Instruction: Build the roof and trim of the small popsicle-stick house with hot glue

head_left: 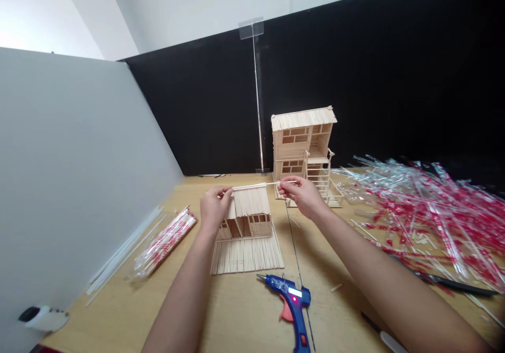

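A small house model (246, 227) of pale wooden sticks stands on a slatted base in front of me. Along the top edge of its roof runs a thin wooden stick (272, 183), reaching past the roof on the right. My right hand (300, 195) pinches that overhanging end. At the roof's upper left corner, my left hand (213, 205) has its thumb and fingers closed on the stick's other end. Nearer to me a blue glue gun (294, 300) with an orange trigger lies on its side, a red light showing on it.
Behind stands a two-storey stick house (302, 148) against the black panel. Crumpled red and clear wrappers (434, 211) heap up on the right. Wrapped sticks (165, 242) and white glue sticks (122, 253) lie left. A knife-like tool (382, 332) rests near my right forearm.
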`<state>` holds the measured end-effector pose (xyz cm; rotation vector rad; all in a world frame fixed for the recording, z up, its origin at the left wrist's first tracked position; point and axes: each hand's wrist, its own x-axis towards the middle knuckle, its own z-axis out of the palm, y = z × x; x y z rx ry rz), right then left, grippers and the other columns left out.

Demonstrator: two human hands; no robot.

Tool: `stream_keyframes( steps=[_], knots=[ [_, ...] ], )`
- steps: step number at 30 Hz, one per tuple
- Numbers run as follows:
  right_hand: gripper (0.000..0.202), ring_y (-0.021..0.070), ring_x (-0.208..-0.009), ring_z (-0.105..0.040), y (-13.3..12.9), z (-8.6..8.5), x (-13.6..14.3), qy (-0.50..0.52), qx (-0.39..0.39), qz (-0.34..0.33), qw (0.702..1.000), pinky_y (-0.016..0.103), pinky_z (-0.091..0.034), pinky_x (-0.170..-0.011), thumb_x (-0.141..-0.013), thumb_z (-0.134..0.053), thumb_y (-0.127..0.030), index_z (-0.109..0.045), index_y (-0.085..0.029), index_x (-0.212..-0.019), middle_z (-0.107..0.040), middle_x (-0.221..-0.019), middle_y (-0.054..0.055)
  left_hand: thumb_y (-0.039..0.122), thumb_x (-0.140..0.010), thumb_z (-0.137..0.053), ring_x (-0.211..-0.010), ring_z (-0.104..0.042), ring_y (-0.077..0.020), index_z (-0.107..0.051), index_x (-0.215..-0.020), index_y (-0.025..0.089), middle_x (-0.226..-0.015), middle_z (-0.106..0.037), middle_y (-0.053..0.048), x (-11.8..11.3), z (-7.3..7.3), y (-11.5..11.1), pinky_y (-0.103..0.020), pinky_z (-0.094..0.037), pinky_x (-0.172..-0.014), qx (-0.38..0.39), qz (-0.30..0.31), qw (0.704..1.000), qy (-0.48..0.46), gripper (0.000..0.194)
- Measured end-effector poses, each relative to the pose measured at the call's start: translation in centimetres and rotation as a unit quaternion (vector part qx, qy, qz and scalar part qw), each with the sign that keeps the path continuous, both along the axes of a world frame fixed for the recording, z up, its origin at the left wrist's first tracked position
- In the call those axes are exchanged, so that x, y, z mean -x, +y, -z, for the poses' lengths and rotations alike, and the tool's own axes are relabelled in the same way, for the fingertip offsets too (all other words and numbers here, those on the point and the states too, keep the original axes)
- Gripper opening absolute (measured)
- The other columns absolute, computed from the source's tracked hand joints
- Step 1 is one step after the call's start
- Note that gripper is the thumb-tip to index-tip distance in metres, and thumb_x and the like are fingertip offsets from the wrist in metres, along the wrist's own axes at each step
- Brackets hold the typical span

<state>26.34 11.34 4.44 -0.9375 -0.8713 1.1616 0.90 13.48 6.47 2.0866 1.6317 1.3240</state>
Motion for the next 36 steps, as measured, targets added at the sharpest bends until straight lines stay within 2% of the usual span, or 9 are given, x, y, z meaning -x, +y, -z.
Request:
stream_keyframes(
  steps=[5,13,20,27,31,33,36],
  knots=[
    [0.029,0.0117,-0.065,-0.066,0.1,0.4,0.2,0.040,0.004,-0.018,0.999,0.021,-0.055,-0.059,-0.062,-0.088,-0.028,-0.067,-0.015,-0.078,-0.072,-0.073,0.005,0.027,-0.084,-0.065,-0.080,-0.068,-0.0185,-0.077,-0.087,0.019,-0.090,-0.076,-0.006,0.2,0.1,0.0,-0.029,-0.051,-0.075,-0.020,0.012,1.000,0.005,0.015],
    [0.028,0.0115,-0.064,-0.067,0.2,0.7,0.5,0.039,-0.002,-0.009,0.999,0.022,-0.055,-0.060,-0.065,-0.086,-0.029,-0.067,-0.015,-0.079,-0.072,-0.074,0.004,0.024,-0.083,-0.067,-0.083,-0.068,-0.0188,-0.077,-0.087,0.018,-0.091,-0.076,-0.007,0.4,0.4,0.4,-0.030,-0.053,-0.080,-0.053,0.029,0.998,0.012,0.012],
    [0.026,0.0123,-0.062,-0.066,0.4,0.6,0.7,0.013,-0.011,0.009,1.000,0.023,-0.055,-0.059,-0.068,-0.084,-0.031,-0.065,-0.016,-0.079,-0.072,-0.072,0.005,0.022,-0.085,-0.061,-0.095,-0.069,-0.0208,-0.077,-0.095,0.019,-0.100,-0.076,-0.006,0.9,0.3,0.7,-0.033,-0.053,-0.086,0.016,0.044,0.999,-0.009,0.018],
    [0.026,0.0126,-0.061,-0.066,0.3,0.5,0.8,-0.002,-0.017,0.022,1.000,0.023,-0.055,-0.058,-0.067,-0.084,-0.031,-0.065,-0.016,-0.077,-0.072,-0.071,0.005,0.023,-0.086,-0.060,-0.092,-0.070,-0.0216,-0.076,-0.097,0.018,-0.100,-0.076,-0.007,0.9,-0.2,0.3,-0.034,-0.052,-0.084,0.033,0.038,0.999,0.000,0.020],
    [0.027,0.0124,-0.060,-0.066,0.3,0.6,1.0,-0.002,-0.017,0.024,1.000,0.023,-0.054,-0.058,-0.067,-0.084,-0.031,-0.065,-0.016,-0.078,-0.072,-0.070,0.005,0.024,-0.088,-0.059,-0.086,-0.068,-0.0211,-0.073,-0.105,0.018,-0.101,-0.075,-0.007,-0.4,-1.4,-0.4,-0.037,-0.048,-0.086,-0.034,0.002,0.998,0.055,0.022],
    [0.027,0.0122,-0.060,-0.066,0.4,0.6,1.0,-0.002,-0.018,0.025,1.000,0.023,-0.054,-0.058,-0.067,-0.084,-0.032,-0.065,-0.016,-0.078,-0.072,-0.070,0.005,0.024,-0.088,-0.059,-0.089,-0.066,-0.0210,-0.072,-0.104,0.019,-0.103,-0.074,-0.006,-1.8,-2.1,-0.6,-0.037,-0.046,-0.088,-0.067,0.017,0.994,0.083,0.021],
    [0.028,0.0125,-0.061,-0.067,0.4,0.4,1.1,0.002,-0.019,0.027,0.999,0.023,-0.054,-0.058,-0.066,-0.084,-0.032,-0.065,-0.016,-0.078,-0.072,-0.071,0.004,0.026,-0.089,-0.059,-0.097,-0.064,-0.0226,-0.074,-0.096,0.023,-0.101,-0.074,-0.004,-4.3,-2.9,-0.4,-0.038,-0.042,-0.091,-0.078,0.062,0.985,0.138,0.017]
  ],
)
